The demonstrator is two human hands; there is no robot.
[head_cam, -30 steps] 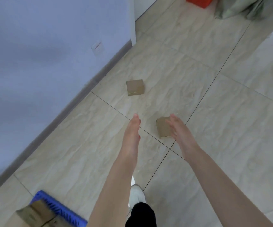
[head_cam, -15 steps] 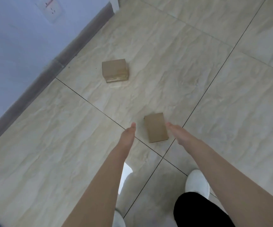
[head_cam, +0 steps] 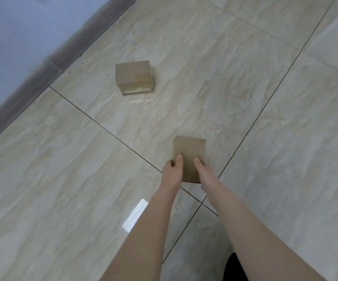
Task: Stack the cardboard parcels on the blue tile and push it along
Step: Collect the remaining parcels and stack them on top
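Parcel (head_cam: 189,153) gripped at near end between left hand (head_cam: 172,171) and right hand (head_cam: 205,175), thumbs pressed on top

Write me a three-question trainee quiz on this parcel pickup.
1. True or false: the far brown cardboard parcel by the grey skirting board sits on a blue tile.
2. The near flat brown cardboard parcel is gripped by: A one hand; B both hands; C neither hand.
3. Fill in: ___ cardboard parcels are in view.

Key: 1 false. 2 B, the left hand and right hand. 3 two.
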